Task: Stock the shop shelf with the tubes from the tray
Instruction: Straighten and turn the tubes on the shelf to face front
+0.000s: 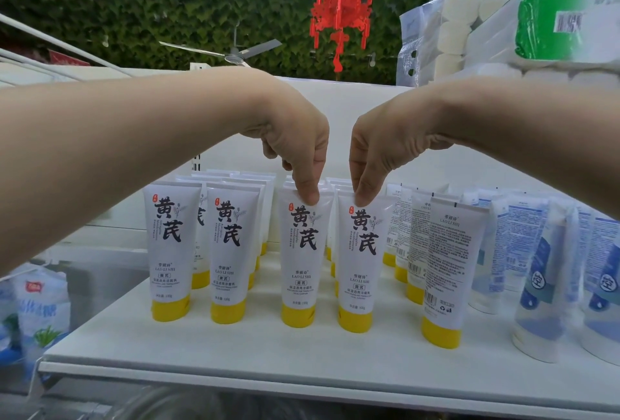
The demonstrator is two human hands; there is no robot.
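Reaches in from both sides of the frame with bare forearms, wrists bent, fingers pointing down at centre. Pinches with the left hand [298, 154] the flat crimped top of the third tube [302, 252] in the front row, thumb and forefinger closed on its edge; pinches likewise with the right hand [375, 154] the crimp of the fourth tube [357, 262], just beside the third; curls the remaining fingers of each hand in behind.

Sets both pinched tubes upright on their yellow caps on the white shelf [235, 349], at mid-frame, printed fronts toward the camera, caps resting on the board as far as can be told. Shows, left of them in the same row, the first tube [171, 252] and the second tube [228, 252], same kind, upright and apart from each other; shows behind each front tube a file of more tubes running toward the back of the shelf.

Shows right of centre a file of reversed tubes [446, 268], yellow-capped, small print and barcodes facing forward; further right, blue-and-white tubes [536, 285] on white caps, blurred toward the frame edge.

Shows at upper right wrapped packs of paper rolls [453, 37]; at upper centre a red lantern [342, 7]; lower and to its left a ceiling fan [235, 54] against a leafy green covering [134, 0] across the top of the frame; at lower left, bagged goods [37, 302] with blue print, below shelf level.
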